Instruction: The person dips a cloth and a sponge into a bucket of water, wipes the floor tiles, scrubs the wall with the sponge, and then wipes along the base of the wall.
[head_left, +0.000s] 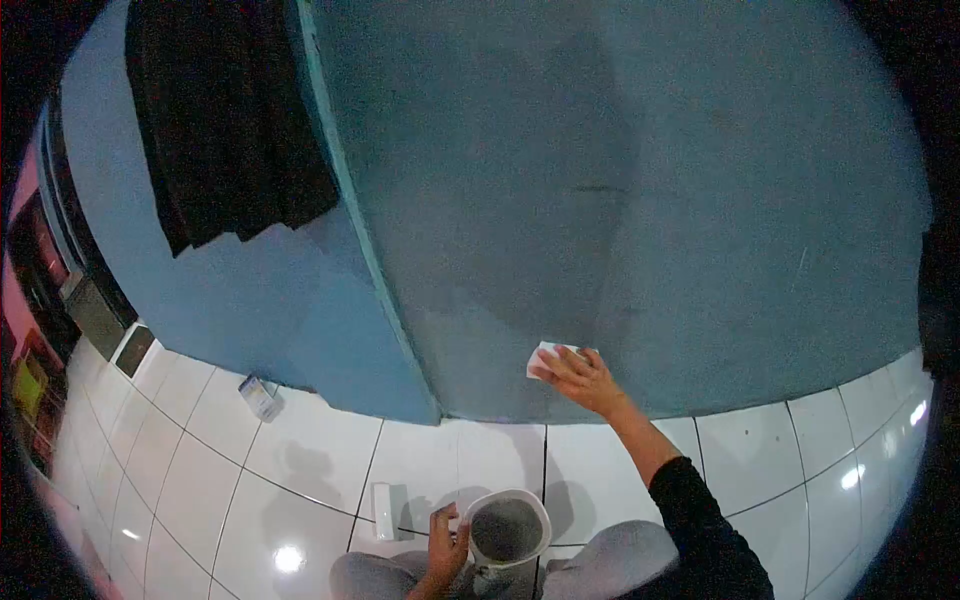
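Note:
My right hand (578, 380) presses a white sponge-like block (541, 358) flat against the blue-grey wall (500, 250), low down near the floor. Its fingers are spread over the block, and its exact material cannot be made out. Between my knees stands a white bucket (546, 520) with greyish contents. At the bucket's left side is my left hand (447, 547), its fingers curled at the rim and seeming to grip it. Just left of that hand, a white rectangular block (383, 512) lies on the tiles.
White tiles (300, 470) with dark joints cover the floor. A blue-and-white packet (258, 397) rests by the wall's foot at left. Dark cloth (230, 120) hangs beside the wall's corner edge (372, 260). Farther left is a doorway with a white-framed object (134, 349).

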